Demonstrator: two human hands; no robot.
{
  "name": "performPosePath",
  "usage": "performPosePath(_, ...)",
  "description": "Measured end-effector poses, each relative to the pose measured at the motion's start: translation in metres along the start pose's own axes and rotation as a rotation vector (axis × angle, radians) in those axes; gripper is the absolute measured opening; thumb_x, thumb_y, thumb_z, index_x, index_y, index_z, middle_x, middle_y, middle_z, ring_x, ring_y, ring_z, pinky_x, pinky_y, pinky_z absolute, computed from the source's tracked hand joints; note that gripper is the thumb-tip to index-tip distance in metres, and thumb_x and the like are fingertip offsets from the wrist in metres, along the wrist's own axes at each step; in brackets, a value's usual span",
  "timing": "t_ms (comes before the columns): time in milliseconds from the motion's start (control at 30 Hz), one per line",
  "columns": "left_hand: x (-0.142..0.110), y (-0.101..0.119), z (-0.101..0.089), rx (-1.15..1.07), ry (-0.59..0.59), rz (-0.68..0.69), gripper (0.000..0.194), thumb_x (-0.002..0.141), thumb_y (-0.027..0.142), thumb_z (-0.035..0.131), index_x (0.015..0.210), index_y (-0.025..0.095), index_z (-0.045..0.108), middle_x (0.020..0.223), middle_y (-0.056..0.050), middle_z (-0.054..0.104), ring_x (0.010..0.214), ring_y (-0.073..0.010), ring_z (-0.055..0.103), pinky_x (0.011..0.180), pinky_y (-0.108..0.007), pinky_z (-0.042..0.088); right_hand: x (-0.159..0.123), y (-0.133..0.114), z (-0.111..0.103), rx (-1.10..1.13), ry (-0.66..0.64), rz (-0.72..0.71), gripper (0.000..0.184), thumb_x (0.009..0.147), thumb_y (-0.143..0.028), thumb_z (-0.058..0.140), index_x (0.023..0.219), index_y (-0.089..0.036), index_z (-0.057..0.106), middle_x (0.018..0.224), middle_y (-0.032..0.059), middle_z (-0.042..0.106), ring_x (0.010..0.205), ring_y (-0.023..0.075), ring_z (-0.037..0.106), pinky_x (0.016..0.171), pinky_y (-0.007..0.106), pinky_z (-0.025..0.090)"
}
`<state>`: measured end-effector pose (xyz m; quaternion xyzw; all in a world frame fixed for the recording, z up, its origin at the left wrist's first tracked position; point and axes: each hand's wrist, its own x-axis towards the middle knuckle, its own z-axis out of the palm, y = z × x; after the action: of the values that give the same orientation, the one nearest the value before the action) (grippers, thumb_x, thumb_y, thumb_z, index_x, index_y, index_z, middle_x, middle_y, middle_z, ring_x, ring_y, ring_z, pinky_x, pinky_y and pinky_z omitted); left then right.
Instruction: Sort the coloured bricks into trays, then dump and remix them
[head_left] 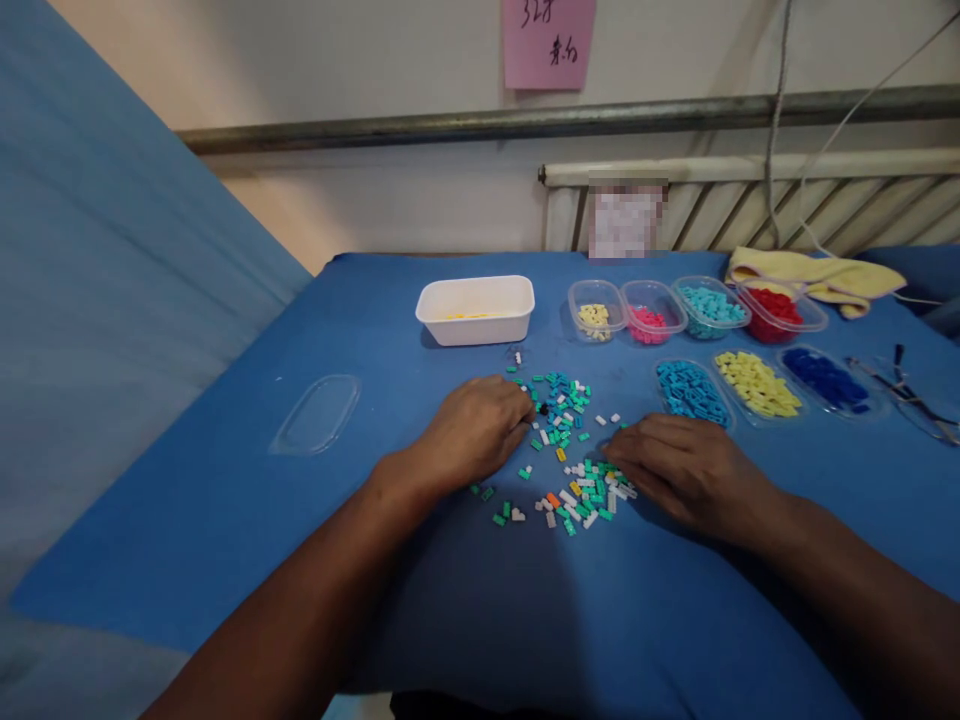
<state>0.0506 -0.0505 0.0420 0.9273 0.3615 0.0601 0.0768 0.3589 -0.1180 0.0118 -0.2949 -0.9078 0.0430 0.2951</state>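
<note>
Small building bricks in green, blue and white lie loose on the blue-covered table, with a second cluster of green and white bricks nearer me. An orange brick and a few yellow ones show among them. My left hand rests at the left edge of the far cluster, fingers curled together; whatever is between the fingertips is hidden. At the right side of the near cluster is my right hand, its fingertips pressed together over the bricks. I cannot make out what it pinches.
A white tub stands behind the bricks. Clear containers of sorted bricks, such as the red ones and light-yellow ones, sit to the right. A clear lid lies left. Glasses and a yellow cloth are at far right.
</note>
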Motion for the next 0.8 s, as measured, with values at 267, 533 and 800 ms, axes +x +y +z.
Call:
performPosePath(267,-0.003,0.015,-0.017,-0.658,0.259,-0.255,0.006,0.095,0.024,0.071,0.096,0.018,0.073,0.094,-0.003,0.073,0.083,-0.0167,0.065,0.078,-0.032,0.051,0.002,-0.011,-0.001,0.044,0.043,0.057,0.024,0.109,-0.016,0.067,0.131,-0.024,0.07,0.106,0.0068,0.084,0.087,0.0226,0.079,0.078,0.037,0.063)
performPosePath(533,0.001,0.082,0.002,-1.604,0.059,-0.446,0.029,0.073,0.034,0.093,0.085,0.016,0.074,0.079,-0.002,0.07,0.071,-0.0109,0.061,0.067,-0.025,0.048,0.0,-0.037,0.01,0.128,0.182,0.191,0.02,0.107,-0.022,0.068,0.126,-0.03,0.066,0.101,0.0032,0.084,0.083,0.0224,0.082,0.073,0.035,0.065)
performPosePath(800,-0.001,0.084,0.019,-1.456,0.157,-0.456,0.017,0.084,0.026,0.084,0.098,0.018,0.078,0.09,-0.002,0.074,0.08,-0.0122,0.068,0.075,-0.024,0.053,0.004,-0.034,0.009,0.108,0.119,0.192,0.017,0.11,-0.021,0.067,0.124,-0.028,0.064,0.107,0.0065,0.082,0.091,0.0242,0.081,0.077,0.039,0.065)
